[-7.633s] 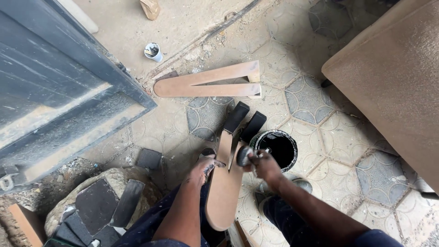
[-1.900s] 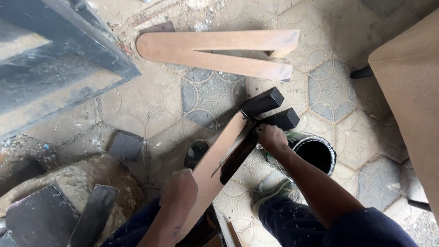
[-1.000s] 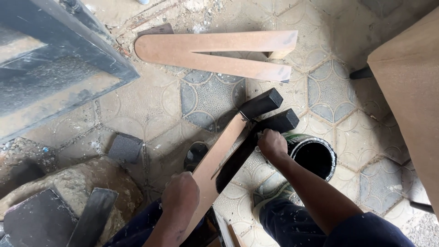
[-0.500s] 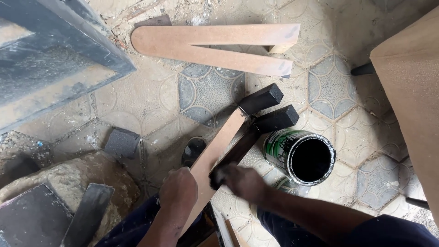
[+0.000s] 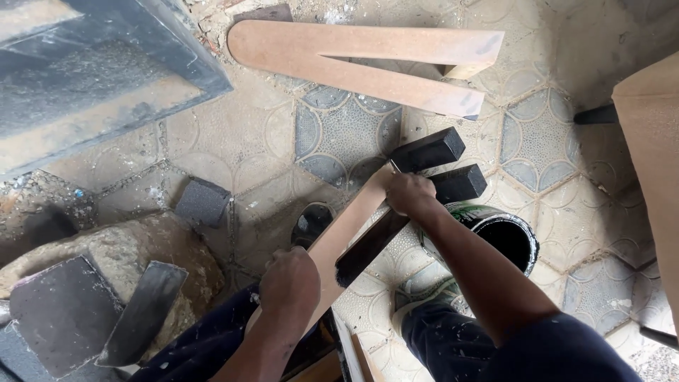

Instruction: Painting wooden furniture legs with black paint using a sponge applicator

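A V-shaped wooden leg piece [image 5: 353, 226] is lying slantwise across the person's lap, its joined end low by the knees and its 2 prongs pointing up and right over the tiled floor [image 5: 283, 141]. 1 prong is showing bare brown wood; the other prong and both block ends are showing black. The left hand [image 5: 288, 286] is gripping the lower part of the bare prong, fingers curled tight around it, knuckles facing the camera, forearm coming up from the bottom edge. The right hand [image 5: 410, 194] is sitting further up, where the 2 prongs are nearing the black blocks, closed with its fingers pressing down on the wood; whether it is holding something small there cannot be told. The right arm is reaching diagonally from the lower right, passing over the open paint can [image 5: 498, 237], which is standing just beside the black prong. A 2nd, unpainted V-shaped piece [image 5: 368, 60] is lying flat on the tiles, well apart above.
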